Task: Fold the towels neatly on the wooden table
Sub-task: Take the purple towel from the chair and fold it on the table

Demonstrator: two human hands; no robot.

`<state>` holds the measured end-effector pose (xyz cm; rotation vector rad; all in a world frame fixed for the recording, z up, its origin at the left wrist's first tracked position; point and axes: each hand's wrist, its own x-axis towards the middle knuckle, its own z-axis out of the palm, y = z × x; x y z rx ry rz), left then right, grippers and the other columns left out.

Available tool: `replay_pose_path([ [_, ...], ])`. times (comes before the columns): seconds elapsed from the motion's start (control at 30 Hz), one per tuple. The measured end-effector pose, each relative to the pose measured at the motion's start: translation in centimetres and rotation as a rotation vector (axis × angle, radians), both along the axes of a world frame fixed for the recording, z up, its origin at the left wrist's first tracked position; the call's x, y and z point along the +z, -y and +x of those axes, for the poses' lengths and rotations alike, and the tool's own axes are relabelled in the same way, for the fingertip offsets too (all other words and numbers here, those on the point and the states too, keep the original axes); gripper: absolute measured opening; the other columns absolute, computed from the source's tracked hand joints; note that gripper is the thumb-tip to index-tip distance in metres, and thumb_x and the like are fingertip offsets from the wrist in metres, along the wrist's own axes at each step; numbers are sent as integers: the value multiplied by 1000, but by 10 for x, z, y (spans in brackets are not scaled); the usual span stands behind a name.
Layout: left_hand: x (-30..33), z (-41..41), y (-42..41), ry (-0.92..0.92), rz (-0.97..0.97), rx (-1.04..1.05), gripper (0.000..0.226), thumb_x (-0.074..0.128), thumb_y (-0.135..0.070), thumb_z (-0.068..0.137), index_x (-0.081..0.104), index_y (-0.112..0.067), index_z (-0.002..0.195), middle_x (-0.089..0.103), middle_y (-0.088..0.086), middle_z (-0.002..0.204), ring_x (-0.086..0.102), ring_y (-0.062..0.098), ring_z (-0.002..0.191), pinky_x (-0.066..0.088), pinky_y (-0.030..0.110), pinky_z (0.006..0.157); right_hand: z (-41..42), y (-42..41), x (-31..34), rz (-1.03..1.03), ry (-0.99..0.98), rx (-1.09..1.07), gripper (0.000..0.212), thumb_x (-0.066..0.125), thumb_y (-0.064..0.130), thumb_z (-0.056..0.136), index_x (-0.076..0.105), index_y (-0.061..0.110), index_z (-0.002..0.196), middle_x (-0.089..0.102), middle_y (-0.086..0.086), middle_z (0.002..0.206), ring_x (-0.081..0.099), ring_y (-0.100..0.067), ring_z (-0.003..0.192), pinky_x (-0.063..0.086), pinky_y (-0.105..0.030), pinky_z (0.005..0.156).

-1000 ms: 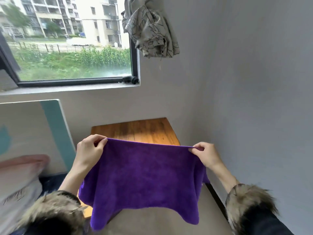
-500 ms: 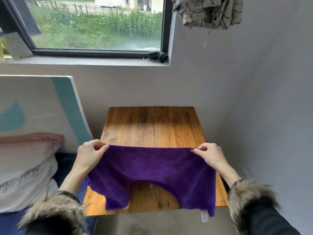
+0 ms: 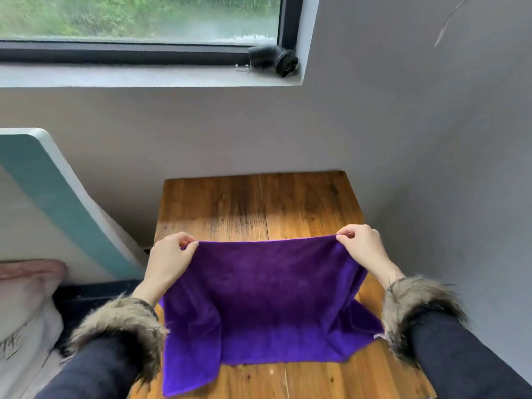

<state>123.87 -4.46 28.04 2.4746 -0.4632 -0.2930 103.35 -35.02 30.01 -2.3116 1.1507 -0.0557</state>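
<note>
A purple towel [image 3: 267, 295] hangs stretched between my two hands above the wooden table [image 3: 259, 205]. My left hand [image 3: 169, 260] pinches its top left corner. My right hand [image 3: 362, 249] pinches its top right corner. The top edge runs taut and level between them. The towel's lower part lies on the tabletop, and its lower left corner droops over the table's left front edge. No other towel is in view.
The table stands in a corner, with a grey wall [image 3: 446, 168] close on its right and behind it. A white and teal board [image 3: 57, 203] leans at the left, above pillows [image 3: 26, 306]. A black object [image 3: 273, 60] lies on the window sill.
My head has tilted down, so more of the table shows. Both hands have lowered the towel, and its lower part now lies on the tabletop instead of hanging free.
</note>
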Motion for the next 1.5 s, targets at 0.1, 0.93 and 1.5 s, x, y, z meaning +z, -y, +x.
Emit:
replay_pose_path([
  [0.1,-21,30,24,89,75,-2,11,59,-25,86,69,-21,85,69,2,92,62,25,93,44,40,89,33,21,-22,-44,10,19,14,58,23,87,72,20,87,72,-5,98,61,-29,102,44,-36,93],
  [0.93,-208,-39,47,203,396,-538,55,30,-45,92,27,-27,144,25,6,153,15,25,142,8,55,112,34,-31,-239,-367,-183,494,59,32,49,90,28,26,144,25,-1,154,14,-21,143,7,-51,114],
  [1.5,-194,42,-63,278,166,-173,28,47,-32,88,66,-12,95,62,7,106,52,27,99,36,36,78,99,-162,-222,-280,-33,417,58,36,42,85,35,21,140,30,-7,152,17,-22,141,9,-58,110],
])
